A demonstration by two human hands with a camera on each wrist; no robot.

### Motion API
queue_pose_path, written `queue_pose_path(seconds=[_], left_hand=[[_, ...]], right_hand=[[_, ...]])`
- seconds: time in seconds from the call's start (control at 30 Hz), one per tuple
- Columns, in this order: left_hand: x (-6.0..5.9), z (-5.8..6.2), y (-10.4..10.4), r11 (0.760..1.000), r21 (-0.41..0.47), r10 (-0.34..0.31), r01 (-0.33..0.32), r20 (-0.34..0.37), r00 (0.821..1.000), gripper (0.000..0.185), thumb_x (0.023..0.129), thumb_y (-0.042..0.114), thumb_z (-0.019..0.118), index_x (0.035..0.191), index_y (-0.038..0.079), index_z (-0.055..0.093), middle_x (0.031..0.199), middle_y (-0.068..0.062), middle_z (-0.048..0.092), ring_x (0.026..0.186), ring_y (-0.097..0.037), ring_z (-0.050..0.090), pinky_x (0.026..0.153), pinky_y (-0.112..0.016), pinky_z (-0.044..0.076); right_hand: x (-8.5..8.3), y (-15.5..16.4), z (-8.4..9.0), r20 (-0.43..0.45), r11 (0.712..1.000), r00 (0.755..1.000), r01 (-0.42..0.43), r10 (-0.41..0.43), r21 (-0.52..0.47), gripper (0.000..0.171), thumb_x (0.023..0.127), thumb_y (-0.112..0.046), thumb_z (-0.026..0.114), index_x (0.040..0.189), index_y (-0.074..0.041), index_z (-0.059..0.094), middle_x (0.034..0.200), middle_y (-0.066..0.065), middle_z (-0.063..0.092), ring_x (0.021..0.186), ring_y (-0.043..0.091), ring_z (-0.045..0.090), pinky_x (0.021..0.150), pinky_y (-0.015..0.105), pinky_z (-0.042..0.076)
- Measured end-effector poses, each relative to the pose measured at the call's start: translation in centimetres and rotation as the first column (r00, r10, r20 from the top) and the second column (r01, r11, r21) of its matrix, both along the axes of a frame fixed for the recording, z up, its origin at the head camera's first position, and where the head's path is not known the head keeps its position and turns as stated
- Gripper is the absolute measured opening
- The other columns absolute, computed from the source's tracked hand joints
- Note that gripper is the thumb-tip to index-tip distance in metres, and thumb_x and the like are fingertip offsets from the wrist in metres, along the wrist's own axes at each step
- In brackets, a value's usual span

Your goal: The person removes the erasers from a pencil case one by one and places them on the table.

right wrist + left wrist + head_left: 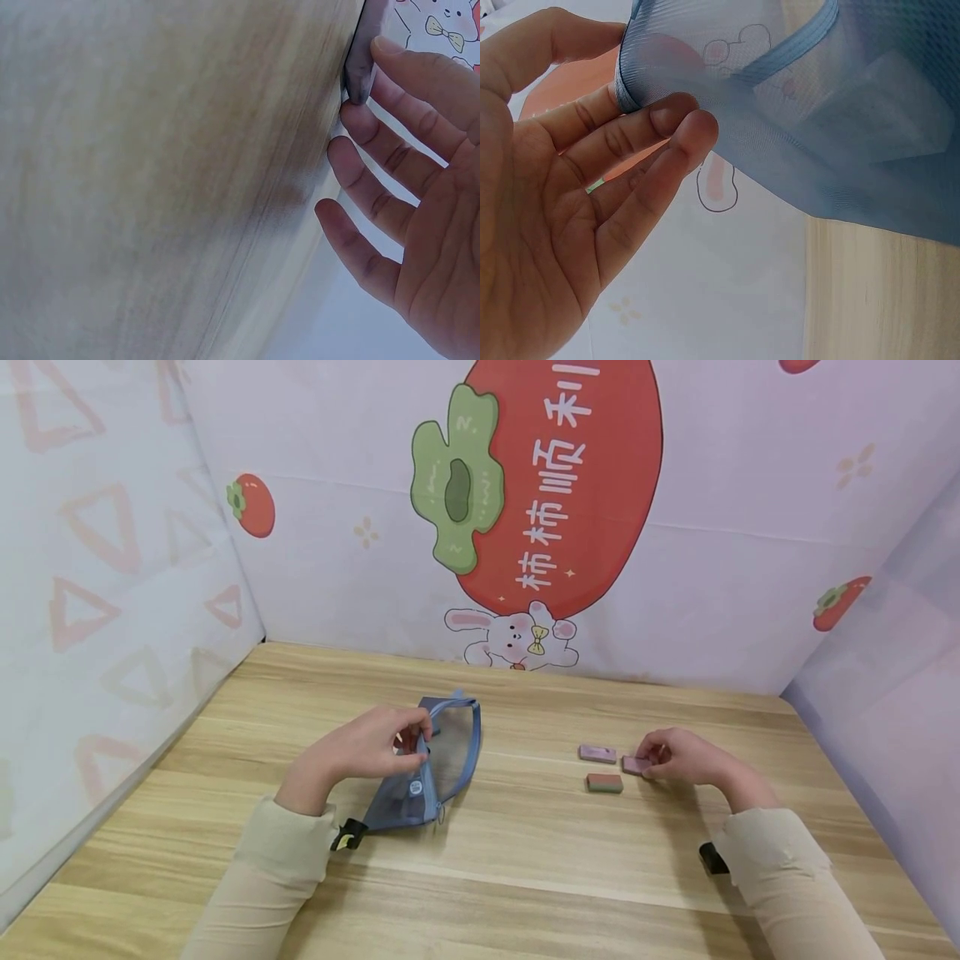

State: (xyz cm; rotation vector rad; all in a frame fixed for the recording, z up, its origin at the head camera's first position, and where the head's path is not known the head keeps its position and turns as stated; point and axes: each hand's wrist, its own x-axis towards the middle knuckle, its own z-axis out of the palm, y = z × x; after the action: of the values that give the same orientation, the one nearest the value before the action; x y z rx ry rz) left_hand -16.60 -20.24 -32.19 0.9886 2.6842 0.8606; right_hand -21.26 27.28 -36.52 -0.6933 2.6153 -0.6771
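On the wooden tabletop (525, 860), left hand (367, 752) pinches the blue mesh zipper pouch (438, 768) open; right hand (678, 756), at the pouch's 3 o'clock, pinches a pink eraser (636, 765). Loading step, likely; next: carry eraser into the mouth

On the wooden tabletop (525, 860), the left hand (367, 747) pinches the rim of a blue mesh pouch (435, 768) lying left of centre, while the right hand (678, 756) touches a small pink block (636, 765) toward the right edge, near another pink block (597, 753) and a red-green block (604, 783).
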Motion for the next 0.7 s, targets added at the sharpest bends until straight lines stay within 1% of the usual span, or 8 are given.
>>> queue_pose_path(seconds=[0.27,0.47,0.7], left_hand=[[-0.1,-0.1,0.1,1.000,-0.007,0.005,-0.005,-0.006,1.000,0.018,0.085,0.016,0.067,0.100,0.007,0.061,0.082,0.006,0.062,0.072,-0.006,0.057,0.069,-0.026,0.050],[-0.1,-0.1,0.1,1.000,-0.013,0.010,-0.010,0.001,1.000,0.018,0.085,0.016,0.067,0.100,0.008,0.061,0.082,0.006,0.062,0.073,-0.006,0.058,0.069,-0.025,0.051],[-0.1,0.0,0.1,1.000,-0.017,0.016,-0.016,-0.001,1.000,0.016,0.086,0.017,0.067,0.099,0.010,0.061,0.083,0.006,0.062,0.073,-0.007,0.057,0.069,-0.025,0.051]], right_hand=[[0.1,-0.1,0.3,-0.008,1.000,1.000,0.013,-0.013,0.009,0.013,0.090,-0.013,0.069,0.101,-0.005,0.069,0.094,0.004,0.065,0.082,0.013,0.055,0.071,0.029,0.048],[-0.1,-0.5,0.9,-0.004,1.000,1.000,0.020,-0.020,-0.017,0.015,0.091,-0.013,0.067,0.102,-0.004,0.067,0.094,0.005,0.064,0.082,0.014,0.055,0.068,0.027,0.047],[-0.4,-1.6,1.6,-0.044,1.000,0.999,-0.006,0.005,-0.018,0.016,0.089,-0.010,0.067,0.103,-0.002,0.068,0.090,0.004,0.061,0.083,0.015,0.054,0.070,0.028,0.046]])
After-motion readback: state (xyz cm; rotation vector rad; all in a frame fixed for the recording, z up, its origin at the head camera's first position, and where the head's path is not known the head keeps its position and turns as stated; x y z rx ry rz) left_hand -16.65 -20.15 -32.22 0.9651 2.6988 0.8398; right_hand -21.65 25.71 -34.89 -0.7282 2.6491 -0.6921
